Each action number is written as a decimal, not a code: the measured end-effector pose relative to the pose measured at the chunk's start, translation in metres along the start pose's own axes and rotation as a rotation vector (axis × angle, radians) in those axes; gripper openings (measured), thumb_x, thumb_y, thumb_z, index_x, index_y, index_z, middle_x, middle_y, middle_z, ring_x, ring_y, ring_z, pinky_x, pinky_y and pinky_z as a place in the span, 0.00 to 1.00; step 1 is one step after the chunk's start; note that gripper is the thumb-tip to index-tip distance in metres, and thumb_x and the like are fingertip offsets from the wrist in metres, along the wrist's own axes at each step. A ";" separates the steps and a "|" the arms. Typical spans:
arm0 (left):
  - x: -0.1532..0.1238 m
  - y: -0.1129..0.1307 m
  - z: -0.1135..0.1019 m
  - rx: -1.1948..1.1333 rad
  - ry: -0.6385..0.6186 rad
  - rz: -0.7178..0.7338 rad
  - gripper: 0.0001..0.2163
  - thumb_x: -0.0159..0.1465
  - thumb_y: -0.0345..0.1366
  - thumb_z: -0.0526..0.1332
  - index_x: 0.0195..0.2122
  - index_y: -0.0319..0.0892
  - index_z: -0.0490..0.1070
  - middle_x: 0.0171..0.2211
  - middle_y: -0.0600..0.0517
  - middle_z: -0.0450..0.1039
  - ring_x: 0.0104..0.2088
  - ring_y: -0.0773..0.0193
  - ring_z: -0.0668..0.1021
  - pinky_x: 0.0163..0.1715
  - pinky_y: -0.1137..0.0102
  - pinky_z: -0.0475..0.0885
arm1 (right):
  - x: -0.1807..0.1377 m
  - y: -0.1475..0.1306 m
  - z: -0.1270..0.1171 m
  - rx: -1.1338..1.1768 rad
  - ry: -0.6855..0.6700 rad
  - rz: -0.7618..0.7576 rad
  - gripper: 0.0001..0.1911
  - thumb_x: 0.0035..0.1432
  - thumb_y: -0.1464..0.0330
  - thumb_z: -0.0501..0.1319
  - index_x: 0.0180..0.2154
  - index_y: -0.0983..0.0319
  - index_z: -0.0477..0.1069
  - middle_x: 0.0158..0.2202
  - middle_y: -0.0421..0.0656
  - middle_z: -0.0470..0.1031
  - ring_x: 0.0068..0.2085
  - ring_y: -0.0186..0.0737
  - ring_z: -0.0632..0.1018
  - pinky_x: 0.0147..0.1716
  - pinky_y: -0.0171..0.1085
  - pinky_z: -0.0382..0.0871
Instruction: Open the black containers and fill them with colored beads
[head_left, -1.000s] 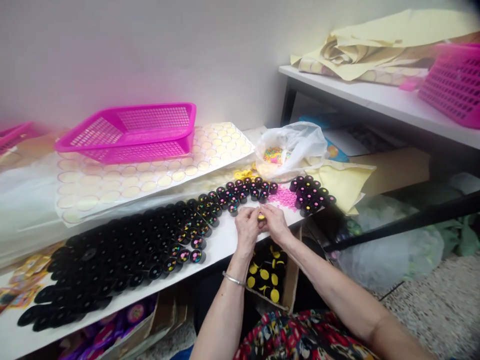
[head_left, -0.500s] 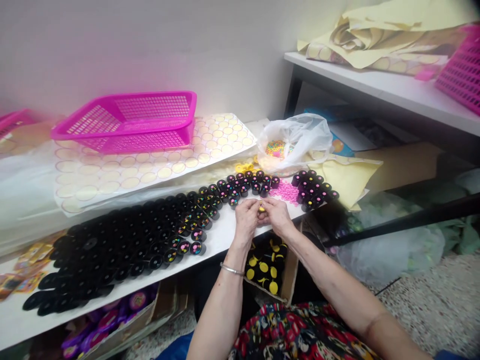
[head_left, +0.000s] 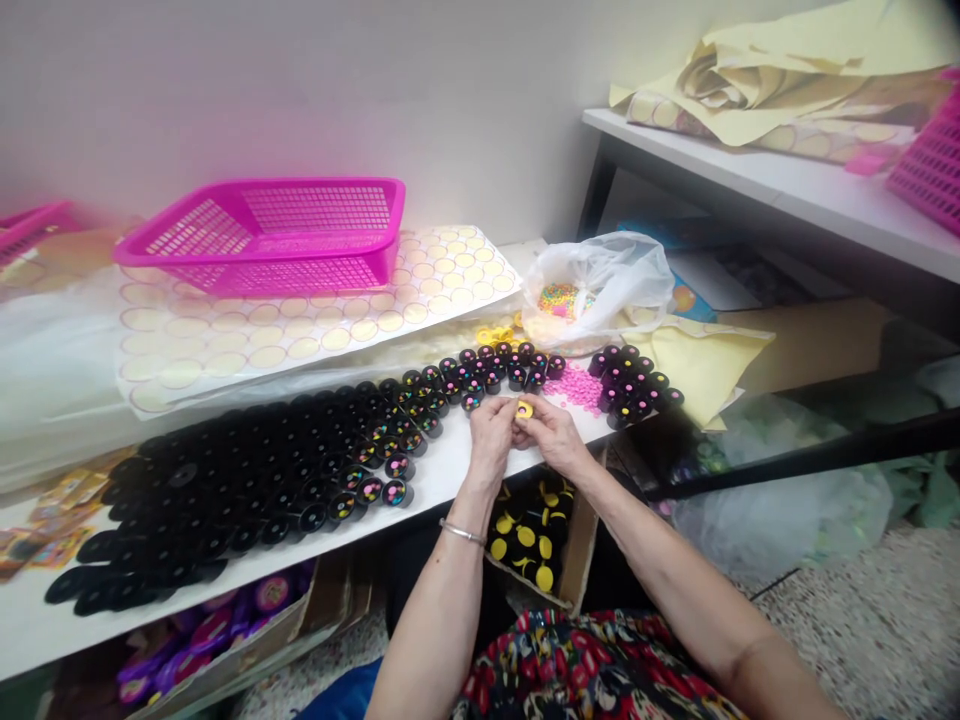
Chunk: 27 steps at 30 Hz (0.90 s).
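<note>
The yellow piece [head_left: 525, 409] has tilted into fuller view; left hand [head_left: 491, 432] and right hand [head_left: 555, 432] pinch it beyond the cardboard box [head_left: 585, 535].

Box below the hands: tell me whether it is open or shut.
Open: no cover lies across the visible top of the box, and yellow-and-black pieces show inside.

The small yellow cap [head_left: 524, 409] is round, with a pinkish spot near the middle of its upturned face. It is held up between the fingertips of the left hand [head_left: 491, 432] and right hand [head_left: 553, 436], which hide its lower part.
</note>
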<state>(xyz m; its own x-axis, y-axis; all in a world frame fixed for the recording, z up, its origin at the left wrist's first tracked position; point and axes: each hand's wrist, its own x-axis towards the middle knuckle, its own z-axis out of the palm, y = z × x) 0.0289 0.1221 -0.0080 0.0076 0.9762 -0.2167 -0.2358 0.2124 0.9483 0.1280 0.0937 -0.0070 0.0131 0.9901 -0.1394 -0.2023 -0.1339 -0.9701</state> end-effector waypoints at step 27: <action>-0.006 -0.006 0.002 0.053 0.183 0.054 0.19 0.46 0.42 0.67 0.36 0.38 0.68 0.21 0.57 0.68 0.19 0.71 0.70 0.19 0.77 0.64 | 0.014 -0.003 0.015 0.118 0.215 0.199 0.11 0.48 0.61 0.60 0.28 0.62 0.64 0.15 0.35 0.66 0.14 0.30 0.69 0.15 0.32 0.69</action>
<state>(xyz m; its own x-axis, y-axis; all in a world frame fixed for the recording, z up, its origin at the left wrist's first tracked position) 0.0323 0.1148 -0.0118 -0.1819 0.9629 -0.1993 -0.1796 0.1667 0.9695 0.1137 0.1087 -0.0028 0.1656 0.9121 -0.3751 -0.3338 -0.3061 -0.8916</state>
